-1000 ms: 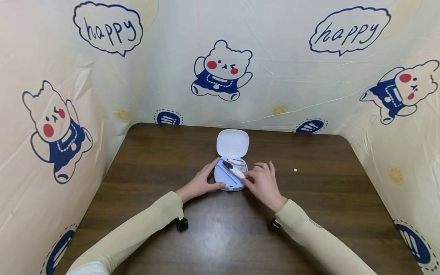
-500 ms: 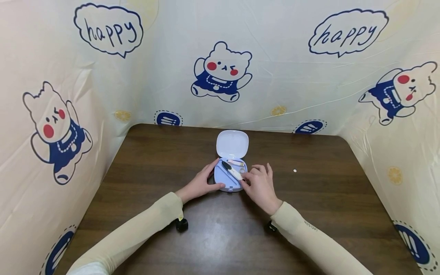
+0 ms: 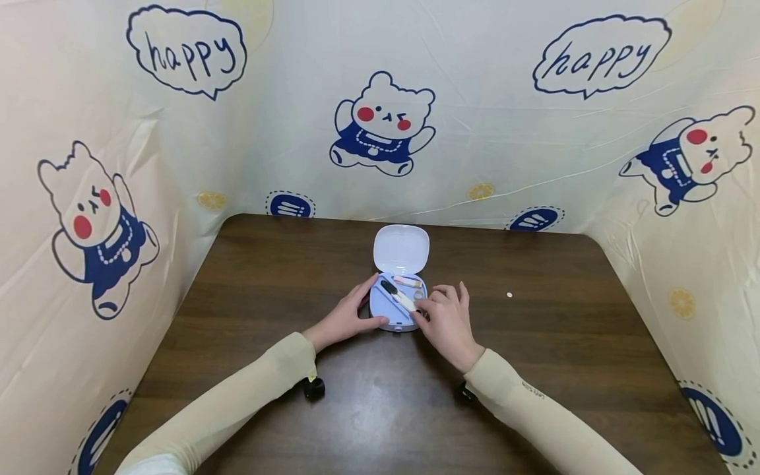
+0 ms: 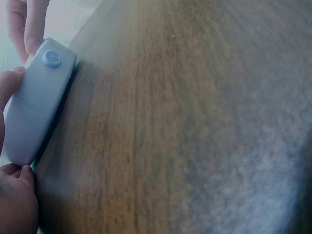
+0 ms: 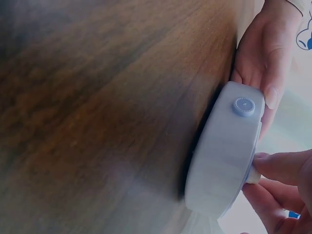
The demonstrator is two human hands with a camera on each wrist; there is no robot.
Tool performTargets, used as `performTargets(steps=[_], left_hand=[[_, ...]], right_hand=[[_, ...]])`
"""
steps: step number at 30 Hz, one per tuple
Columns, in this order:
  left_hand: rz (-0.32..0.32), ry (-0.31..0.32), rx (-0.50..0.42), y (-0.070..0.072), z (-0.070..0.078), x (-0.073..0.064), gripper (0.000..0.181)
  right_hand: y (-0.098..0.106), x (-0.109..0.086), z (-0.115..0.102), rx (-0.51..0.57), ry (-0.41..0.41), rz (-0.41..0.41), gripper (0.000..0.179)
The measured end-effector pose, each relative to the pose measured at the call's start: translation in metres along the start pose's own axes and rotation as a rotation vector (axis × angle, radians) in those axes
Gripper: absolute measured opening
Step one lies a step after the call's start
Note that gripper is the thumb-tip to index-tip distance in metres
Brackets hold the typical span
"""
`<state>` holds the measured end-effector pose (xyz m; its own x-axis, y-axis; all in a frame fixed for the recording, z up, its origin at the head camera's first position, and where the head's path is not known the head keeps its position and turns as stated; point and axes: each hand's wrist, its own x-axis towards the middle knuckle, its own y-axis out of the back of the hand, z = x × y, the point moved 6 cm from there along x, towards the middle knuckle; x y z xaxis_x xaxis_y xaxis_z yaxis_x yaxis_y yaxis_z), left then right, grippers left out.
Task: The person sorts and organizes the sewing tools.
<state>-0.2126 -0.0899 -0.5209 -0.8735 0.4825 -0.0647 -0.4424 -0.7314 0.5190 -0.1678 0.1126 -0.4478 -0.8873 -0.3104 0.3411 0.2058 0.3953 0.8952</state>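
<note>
A small pale-blue case (image 3: 387,307) lies on the table with its whitish lid (image 3: 401,248) tipped back. My left hand (image 3: 349,315) holds the case by its left side, thumb at the front rim. Between thumb and fingertips, my right hand (image 3: 448,323) pinches the white end of a slim tool with a black tip (image 3: 404,300), slanted across the inside of the case. A small pink-and-white piece (image 3: 408,282) lies at the back of the case. In the right wrist view, a round button (image 5: 243,106) shows on the case's front wall, and the right fingertips are at its rim.
A tiny white disc (image 3: 509,295) lies on the brown wooden table (image 3: 534,369), right of the case. A printed cloth (image 3: 475,132) stands behind the table and along both sides. Small dark wrist cameras hang under both sleeves (image 3: 279,363).
My right hand has shifted slightly left and toward me, bringing the black-tipped tool lower into the case. My left hand has stayed in place on the case.
</note>
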Motion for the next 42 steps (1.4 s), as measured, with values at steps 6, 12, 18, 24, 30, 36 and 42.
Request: performTargets(steps=[6, 12, 18, 24, 30, 36, 42], left_hand=[[0.001, -0.004, 0.005, -0.0006, -0.0025, 0.0006, 0.104], [0.002, -0.006, -0.003, -0.0010, -0.0026, 0.0009, 0.104], [0.001, 0.001, 0.001, -0.0005, -0.0024, 0.0014, 0.104], [-0.002, 0.005, 0.001, -0.0005, -0.0021, 0.0010, 0.104], [-0.003, 0.009, -0.002, -0.0005, -0.0025, 0.0007, 0.104], [0.001, 0.004, -0.006, -0.0002, -0.0021, 0.0008, 0.105], [0.000, 0.008, -0.007, -0.0005, -0.0023, 0.0006, 0.105]], right_hand=[[0.0003, -0.0009, 0.0013, 0.004, -0.011, 0.002, 0.020], [0.0012, -0.0024, 0.0014, 0.009, 0.004, 0.020, 0.019], [0.0022, -0.0032, 0.0000, 0.003, 0.035, 0.050, 0.014], [0.0023, -0.0042, 0.0001, -0.006, 0.041, 0.045, 0.013], [0.0024, -0.0046, 0.0004, -0.010, 0.039, 0.034, 0.014], [0.0025, -0.0035, 0.0009, -0.008, 0.029, 0.016, 0.015], [0.0030, -0.0038, 0.0009, 0.002, 0.018, -0.009, 0.017]])
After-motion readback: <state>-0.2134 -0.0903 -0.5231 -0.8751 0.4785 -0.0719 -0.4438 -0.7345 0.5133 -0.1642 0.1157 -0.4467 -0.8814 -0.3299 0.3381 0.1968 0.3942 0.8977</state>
